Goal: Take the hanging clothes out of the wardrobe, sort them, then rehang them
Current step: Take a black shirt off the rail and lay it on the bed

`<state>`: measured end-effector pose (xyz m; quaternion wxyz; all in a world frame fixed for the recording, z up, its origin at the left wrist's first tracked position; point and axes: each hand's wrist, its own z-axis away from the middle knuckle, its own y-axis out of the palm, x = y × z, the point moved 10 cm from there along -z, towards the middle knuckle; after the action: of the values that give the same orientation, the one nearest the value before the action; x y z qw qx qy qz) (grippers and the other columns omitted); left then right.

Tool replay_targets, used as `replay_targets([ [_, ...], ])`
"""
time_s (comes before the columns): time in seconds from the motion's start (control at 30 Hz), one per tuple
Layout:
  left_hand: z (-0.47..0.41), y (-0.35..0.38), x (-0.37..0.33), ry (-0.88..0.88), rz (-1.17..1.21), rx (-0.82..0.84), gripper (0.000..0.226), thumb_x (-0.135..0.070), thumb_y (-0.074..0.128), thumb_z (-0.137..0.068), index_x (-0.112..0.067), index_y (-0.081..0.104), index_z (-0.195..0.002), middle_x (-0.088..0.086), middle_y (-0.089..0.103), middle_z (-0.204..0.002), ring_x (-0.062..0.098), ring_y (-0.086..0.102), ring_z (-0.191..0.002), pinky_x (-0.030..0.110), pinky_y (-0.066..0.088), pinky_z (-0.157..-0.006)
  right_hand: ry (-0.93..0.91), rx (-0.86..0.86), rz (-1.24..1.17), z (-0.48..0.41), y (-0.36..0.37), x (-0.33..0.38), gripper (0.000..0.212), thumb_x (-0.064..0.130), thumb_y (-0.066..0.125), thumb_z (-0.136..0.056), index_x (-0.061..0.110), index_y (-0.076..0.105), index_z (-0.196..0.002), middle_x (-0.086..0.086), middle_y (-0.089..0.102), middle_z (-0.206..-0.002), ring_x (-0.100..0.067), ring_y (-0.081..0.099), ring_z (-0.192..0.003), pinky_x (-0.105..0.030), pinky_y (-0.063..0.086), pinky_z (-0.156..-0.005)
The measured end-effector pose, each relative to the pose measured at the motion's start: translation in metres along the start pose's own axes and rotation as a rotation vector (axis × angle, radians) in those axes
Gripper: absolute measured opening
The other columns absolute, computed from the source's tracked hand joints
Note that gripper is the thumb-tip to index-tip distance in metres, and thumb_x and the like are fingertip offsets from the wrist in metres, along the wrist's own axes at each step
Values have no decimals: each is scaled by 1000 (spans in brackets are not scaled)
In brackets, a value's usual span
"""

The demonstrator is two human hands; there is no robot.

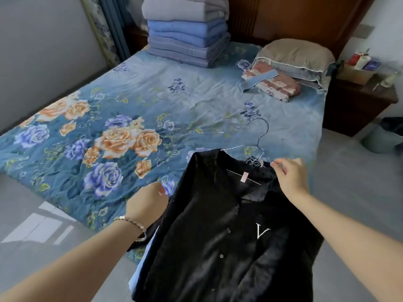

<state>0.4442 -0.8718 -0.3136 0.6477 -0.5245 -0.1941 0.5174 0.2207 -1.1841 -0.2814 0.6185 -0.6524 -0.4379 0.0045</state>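
From the head view, the only one I have, the black shirt (218, 236) lies face up on its wire hanger (260, 136) over the near corner of the bed (109, 94), with its hem hanging off towards me. It lies on top of some pale garments (139, 271) whose edges peek out on the left. My right hand (292, 177) is at the shirt's shoulder, its fingers (280, 167) pinching the cloth where the hanger's arm ends. My left hand (148, 203) sits at the opposite shoulder with its fingers curled under, and I cannot tell whether they grip the cloth or only touch it. The wardrobe is out of sight. I judge this to be the sorting step, with the clothes piled on the bed and none rehung yet. The next move, I think, calls for a firm hold on both shoulders or on the hook, so that the shirt lifts off the pile without slipping from the thin wire.
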Motion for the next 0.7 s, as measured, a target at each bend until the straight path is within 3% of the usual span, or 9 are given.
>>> replay_targets([
  [0.17, -53, 50, -21, -145, 25, 52, 26, -16, 35, -95, -10, 59, -89, 8, 68, -92, 28, 63, -91, 27, 42, -71, 304, 333, 283, -25, 111, -96, 22, 30, 51, -94, 18, 66, -105, -12, 71, -98, -34, 62, -98, -34, 46, -73],
  [0.27, -76, 70, -29, -185, 19, 68, 27, -16, 40, -93, -6, 59, -108, 11, 67, -104, 29, 62, -99, 29, 42, -73, 509, 389, 162, -26, 150, -135, 24, 22, 44, -96, 13, 61, -111, -14, 68, -108, -34, 59, -104, -35, 45, -79],
  [0.37, -93, 81, -38, -191, 31, 101, 21, -19, 47, -91, -11, 63, -102, 10, 66, -105, 28, 62, -101, 32, 48, -83, 633, 487, 1, -25, 182, -151, 40, 12, 47, -94, 5, 42, -133, -19, 53, -131, -37, 50, -119, -37, 40, -95],
  [0.47, -102, 87, -42, -163, 26, 121, 12, -21, 48, -90, -22, 55, -81, 8, 66, -98, 24, 59, -89, 34, 49, -83, 563, 591, 23, -25, 200, -146, 52, 4, 51, -89, 3, 36, -139, -17, 40, -142, -34, 44, -126, -35, 36, -102],
  [0.57, -99, 91, -36, -171, 21, 145, 28, -20, 47, -89, -25, 42, -63, 1, 56, -85, 21, 50, -80, 32, 48, -79, 519, 774, 89, -12, 217, -130, 41, 6, 45, -91, 1, 46, -132, -17, 42, -140, -32, 46, -124, -31, 37, -100],
  [0.63, -89, 90, -29, -174, 6, 160, 28, -17, 44, -89, -22, 39, -62, -2, 50, -76, 20, 47, -73, 27, 43, -66, 444, 928, 133, 1, 228, -104, 35, 9, 43, -94, 5, 52, -127, -14, 48, -136, -30, 48, -123, -28, 38, -98],
  [0.7, -72, 84, -17, -179, -13, 178, 22, -15, 39, -88, -20, 43, -67, -4, 45, -67, 17, 40, -61, 24, 30, -50, 329, 1070, 161, 16, 238, -65, 33, 13, 42, -94, 9, 55, -124, -10, 54, -132, -27, 49, -123, -25, 38, -98],
])
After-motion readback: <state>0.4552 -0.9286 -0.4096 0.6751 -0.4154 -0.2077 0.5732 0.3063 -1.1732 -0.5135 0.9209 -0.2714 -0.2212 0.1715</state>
